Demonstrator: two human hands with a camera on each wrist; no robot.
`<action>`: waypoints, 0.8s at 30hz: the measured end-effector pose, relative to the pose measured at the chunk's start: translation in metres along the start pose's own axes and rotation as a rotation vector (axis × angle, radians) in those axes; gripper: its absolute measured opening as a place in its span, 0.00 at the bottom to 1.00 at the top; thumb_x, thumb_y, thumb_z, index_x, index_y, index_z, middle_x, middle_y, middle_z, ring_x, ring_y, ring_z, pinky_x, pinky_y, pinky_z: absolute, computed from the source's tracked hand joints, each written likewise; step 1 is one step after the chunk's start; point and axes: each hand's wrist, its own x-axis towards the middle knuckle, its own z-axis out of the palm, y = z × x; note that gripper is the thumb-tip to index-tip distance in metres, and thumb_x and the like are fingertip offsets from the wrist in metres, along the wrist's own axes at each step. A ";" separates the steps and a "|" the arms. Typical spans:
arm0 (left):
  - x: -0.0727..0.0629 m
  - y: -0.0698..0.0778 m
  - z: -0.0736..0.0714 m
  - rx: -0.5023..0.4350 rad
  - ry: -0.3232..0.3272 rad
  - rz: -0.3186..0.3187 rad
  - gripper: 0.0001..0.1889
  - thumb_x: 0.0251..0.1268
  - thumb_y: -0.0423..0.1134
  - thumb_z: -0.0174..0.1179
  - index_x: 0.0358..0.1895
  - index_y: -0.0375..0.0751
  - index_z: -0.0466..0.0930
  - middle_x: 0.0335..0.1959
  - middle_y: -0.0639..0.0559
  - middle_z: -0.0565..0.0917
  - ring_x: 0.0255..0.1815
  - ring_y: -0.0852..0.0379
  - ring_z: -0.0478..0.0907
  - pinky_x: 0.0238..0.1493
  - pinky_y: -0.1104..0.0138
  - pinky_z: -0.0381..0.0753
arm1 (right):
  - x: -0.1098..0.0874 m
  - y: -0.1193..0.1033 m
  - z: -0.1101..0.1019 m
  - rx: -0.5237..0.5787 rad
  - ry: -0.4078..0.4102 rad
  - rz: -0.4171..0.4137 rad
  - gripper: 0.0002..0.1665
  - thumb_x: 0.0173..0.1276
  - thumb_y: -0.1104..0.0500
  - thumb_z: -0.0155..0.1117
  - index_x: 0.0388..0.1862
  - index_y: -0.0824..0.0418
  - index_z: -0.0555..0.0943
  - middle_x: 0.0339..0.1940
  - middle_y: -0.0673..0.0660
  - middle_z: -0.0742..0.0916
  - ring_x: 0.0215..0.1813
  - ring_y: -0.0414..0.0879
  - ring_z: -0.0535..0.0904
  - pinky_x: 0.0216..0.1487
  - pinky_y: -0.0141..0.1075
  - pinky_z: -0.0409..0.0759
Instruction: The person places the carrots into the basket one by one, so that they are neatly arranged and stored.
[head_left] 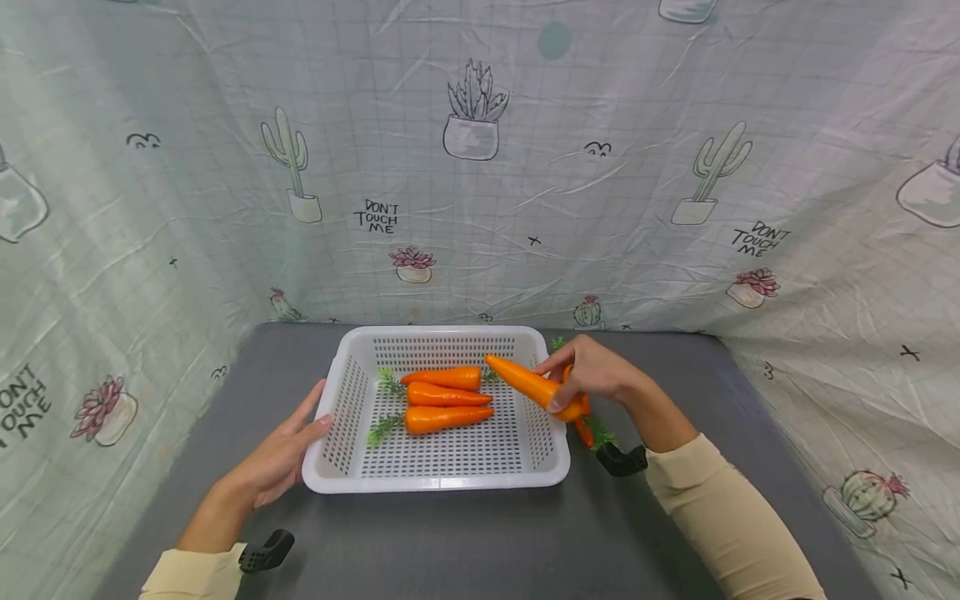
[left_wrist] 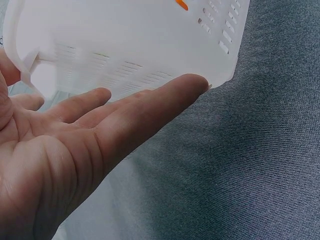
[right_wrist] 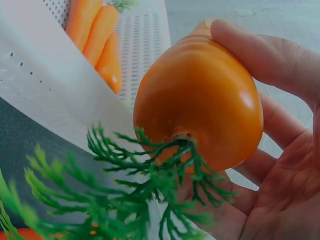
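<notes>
My right hand [head_left: 592, 368] grips an orange carrot [head_left: 525, 381] near its leafy end, thumb and fingers around it. The carrot is tilted over the right rim of a white plastic basket [head_left: 435, 483], its tip pointing inward. In the right wrist view, its thick end and green leaves [right_wrist: 150, 185] face the camera. Three carrots [head_left: 448, 418] lie side by side in the basket. My left hand [head_left: 277, 454] touches the basket's left side with fairly straight fingers; in the left wrist view, fingers [left_wrist: 150, 107] lie against the white wall.
More orange carrot parts [head_left: 585, 432] and green leaves show beside the basket's right side, partly hidden by my right hand. The basket stands on a dark grey table [head_left: 450, 542]. A cactus-printed cloth [head_left: 480, 217] hangs behind and along both sides.
</notes>
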 end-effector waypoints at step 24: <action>0.001 -0.002 -0.003 0.001 -0.002 0.006 0.40 0.86 0.53 0.44 0.82 0.79 0.23 0.86 0.31 0.45 0.76 0.27 0.66 0.54 0.44 0.84 | 0.021 -0.024 0.023 -0.062 -0.078 -0.006 0.30 0.44 0.69 0.83 0.52 0.62 0.91 0.34 0.59 0.89 0.33 0.50 0.83 0.34 0.41 0.87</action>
